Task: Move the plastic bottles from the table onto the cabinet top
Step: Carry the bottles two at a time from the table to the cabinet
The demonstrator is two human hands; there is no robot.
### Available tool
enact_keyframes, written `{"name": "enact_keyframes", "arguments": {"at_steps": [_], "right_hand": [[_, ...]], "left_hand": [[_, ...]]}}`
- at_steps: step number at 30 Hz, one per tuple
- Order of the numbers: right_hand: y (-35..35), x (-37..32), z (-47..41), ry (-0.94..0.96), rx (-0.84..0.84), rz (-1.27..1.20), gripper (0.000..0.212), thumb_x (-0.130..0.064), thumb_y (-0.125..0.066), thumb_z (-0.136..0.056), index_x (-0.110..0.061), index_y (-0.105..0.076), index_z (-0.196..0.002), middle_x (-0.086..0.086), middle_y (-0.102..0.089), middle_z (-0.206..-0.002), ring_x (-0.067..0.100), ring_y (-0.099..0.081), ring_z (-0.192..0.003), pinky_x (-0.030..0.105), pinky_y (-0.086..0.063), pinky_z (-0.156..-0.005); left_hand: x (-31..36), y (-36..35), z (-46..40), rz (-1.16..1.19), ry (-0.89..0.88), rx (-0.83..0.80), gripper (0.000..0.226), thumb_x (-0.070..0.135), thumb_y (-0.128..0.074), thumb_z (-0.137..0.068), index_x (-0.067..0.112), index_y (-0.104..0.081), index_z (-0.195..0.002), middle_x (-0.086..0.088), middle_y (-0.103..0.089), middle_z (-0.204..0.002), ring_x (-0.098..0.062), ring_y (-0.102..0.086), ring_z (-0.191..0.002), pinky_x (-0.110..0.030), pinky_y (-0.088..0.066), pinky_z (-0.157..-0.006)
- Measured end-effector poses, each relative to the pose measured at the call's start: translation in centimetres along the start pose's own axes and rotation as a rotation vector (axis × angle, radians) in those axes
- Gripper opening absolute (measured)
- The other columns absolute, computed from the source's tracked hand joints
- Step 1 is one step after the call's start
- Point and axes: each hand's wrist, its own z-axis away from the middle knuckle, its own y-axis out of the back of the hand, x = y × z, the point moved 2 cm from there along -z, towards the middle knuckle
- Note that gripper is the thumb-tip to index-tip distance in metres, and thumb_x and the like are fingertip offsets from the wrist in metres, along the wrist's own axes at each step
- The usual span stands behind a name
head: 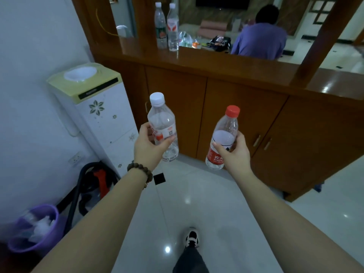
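Note:
My left hand (148, 147) grips a clear plastic bottle with a white cap (162, 115), held upright in front of me. A clear bottle with a red cap and red label (226, 133) leans slightly in my right hand (234, 154). Both are held above the floor, short of the wooden cabinet. On the glossy cabinet top (226, 64) at the back left stand two more bottles: one with a green label (160, 26) and one with a red and white label (173, 26), side by side and upright.
A white water dispenser (94, 107) stands left of the cabinet by the wall. A purple bin (33, 231) and a vacuum cleaner (94, 186) sit at lower left. Beyond the cabinet a person in a purple shirt (260, 40) sits. My shoe (192, 238) is on the tiled floor.

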Motion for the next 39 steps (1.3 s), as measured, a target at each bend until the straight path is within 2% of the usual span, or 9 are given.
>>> {"name": "enact_keyframes", "arguments": {"at_steps": [4,12,15,19,24,28,33,36,39], "right_hand": [[-1.8,0.2,-8.6,0.010,-0.015,0.000,0.064,-0.028,-0.074,-0.079,-0.020,-0.041,-0.133,-0.008,-0.055,-0.117,0.010,-0.054,-0.106,0.026,-0.044,-0.087],[-3.6,-2.2,-23.9,0.055,-0.028,0.013,0.064,-0.029,-0.074,-0.080,-0.022,-0.040,-0.134,-0.009,-0.053,-0.116,0.010,-0.053,-0.106,0.025,-0.043,-0.087],[-4.2,-3.4,-28.7,0.074,-0.018,-0.004,0.065,-0.030,-0.074,-0.079,-0.021,-0.040,-0.134,-0.007,-0.056,-0.121,0.010,-0.054,-0.107,0.028,-0.046,-0.091],[-5.1,-5.3,-34.4,0.101,-0.008,-0.040,0.065,-0.029,-0.074,-0.079,-0.022,-0.040,-0.133,-0.007,-0.054,-0.121,0.006,-0.052,-0.107,0.026,-0.046,-0.091],[-6.9,-6.5,-41.5,0.146,0.024,-0.023,0.066,-0.032,-0.074,-0.078,-0.022,-0.039,-0.134,-0.003,-0.055,-0.127,0.011,-0.054,-0.113,0.034,-0.049,-0.096],[-9.0,-7.1,-47.2,0.177,0.047,-0.022,0.062,-0.032,-0.074,-0.079,-0.021,-0.042,-0.131,-0.005,-0.056,-0.122,0.011,-0.056,-0.111,0.035,-0.050,-0.095],[-12.1,-8.1,-55.2,0.188,0.064,-0.018,0.063,-0.033,-0.073,-0.079,-0.020,-0.042,-0.133,-0.002,-0.056,-0.128,0.014,-0.055,-0.116,0.038,-0.050,-0.097],[-13.8,-8.7,-59.5,0.187,0.084,-0.025,0.063,-0.032,-0.073,-0.080,-0.020,-0.041,-0.134,-0.003,-0.054,-0.129,0.010,-0.053,-0.113,0.033,-0.049,-0.095],[-15.1,-8.9,-62.9,0.177,0.083,-0.041,0.063,-0.029,-0.073,-0.080,-0.022,-0.040,-0.134,-0.007,-0.053,-0.123,0.006,-0.051,-0.109,0.019,-0.047,-0.086]], "left_hand": [[0.5,-3.2,-8.7,0.016,-0.009,0.006,0.062,0.029,-0.079,-0.074,0.023,-0.045,-0.125,0.015,-0.055,-0.112,-0.003,-0.055,-0.100,-0.012,-0.044,-0.073],[3.0,-8.4,-23.4,0.026,-0.044,0.033,0.065,0.031,-0.080,-0.073,0.024,-0.044,-0.127,0.013,-0.054,-0.115,-0.006,-0.054,-0.102,-0.020,-0.047,-0.080],[4.2,-9.5,-27.6,0.020,-0.086,0.035,0.066,0.032,-0.080,-0.073,0.024,-0.044,-0.127,0.015,-0.054,-0.111,-0.002,-0.054,-0.099,-0.014,-0.045,-0.076],[5.5,-10.8,-33.1,0.035,-0.127,0.060,0.066,0.032,-0.081,-0.071,0.024,-0.046,-0.127,0.012,-0.058,-0.113,-0.005,-0.058,-0.104,-0.023,-0.050,-0.085],[6.6,-12.6,-40.3,0.047,-0.181,0.070,0.066,0.033,-0.081,-0.071,0.022,-0.048,-0.127,0.008,-0.060,-0.118,-0.006,-0.058,-0.106,-0.019,-0.050,-0.085],[6.7,-14.3,-46.8,0.043,-0.191,0.059,0.066,0.030,-0.080,-0.073,0.020,-0.047,-0.129,0.013,-0.056,-0.117,-0.001,-0.054,-0.101,-0.006,-0.042,-0.072],[6.3,-16.1,-56.0,0.047,-0.196,0.034,0.070,0.033,-0.082,-0.070,0.022,-0.046,-0.129,0.017,-0.056,-0.111,-0.003,-0.057,-0.103,-0.016,-0.049,-0.081],[6.3,-17.6,-60.8,0.034,-0.206,0.000,0.069,0.035,-0.083,-0.068,0.024,-0.047,-0.126,0.018,-0.056,-0.111,-0.005,-0.056,-0.106,-0.030,-0.051,-0.091],[6.6,-19.3,-64.1,0.037,-0.212,-0.026,0.066,0.030,-0.083,-0.068,0.026,-0.044,-0.120,0.019,-0.053,-0.107,-0.003,-0.054,-0.102,-0.025,-0.049,-0.089]]}}
